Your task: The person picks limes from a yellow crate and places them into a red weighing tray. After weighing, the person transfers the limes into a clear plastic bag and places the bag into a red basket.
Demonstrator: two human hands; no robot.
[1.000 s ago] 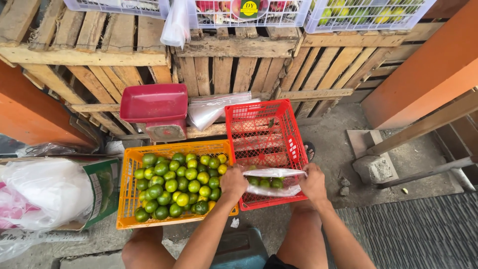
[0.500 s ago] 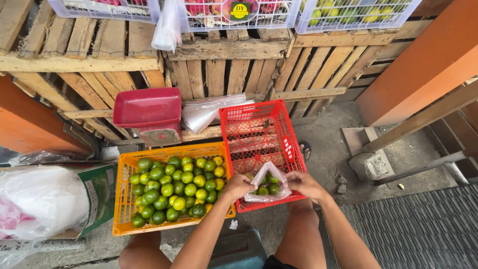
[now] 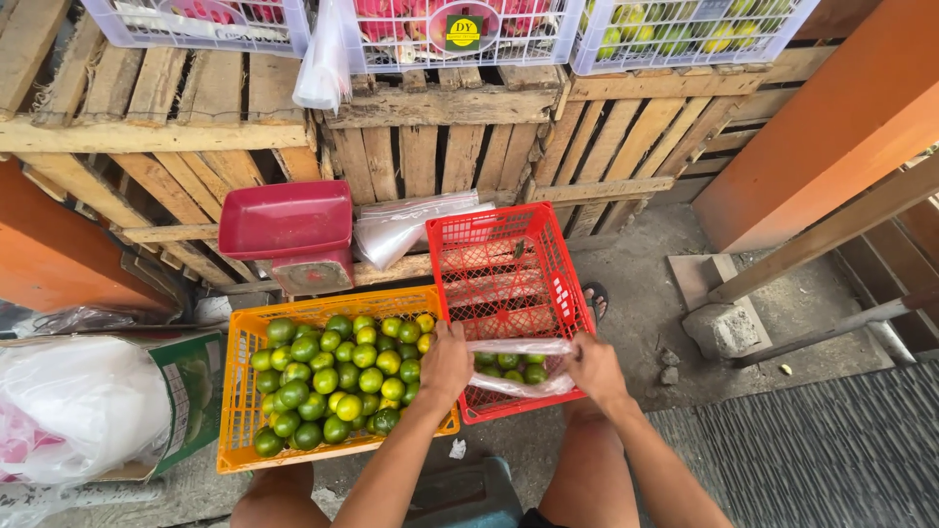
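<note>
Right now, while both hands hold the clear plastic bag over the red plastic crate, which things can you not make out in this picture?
- Head view: the count of green limes inside the clear plastic bag; the left hand, right hand and folded film cover them.
- The lower layers in the orange plastic crate; the top limes hide them.
- The white baskets of fruit; the upper edge cuts them off.
- The red scale dial; too foreshortened to see.

wooden pallets, concrete floor, orange wall

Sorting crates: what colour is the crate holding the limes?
Orange, best seen in the head view.
</note>
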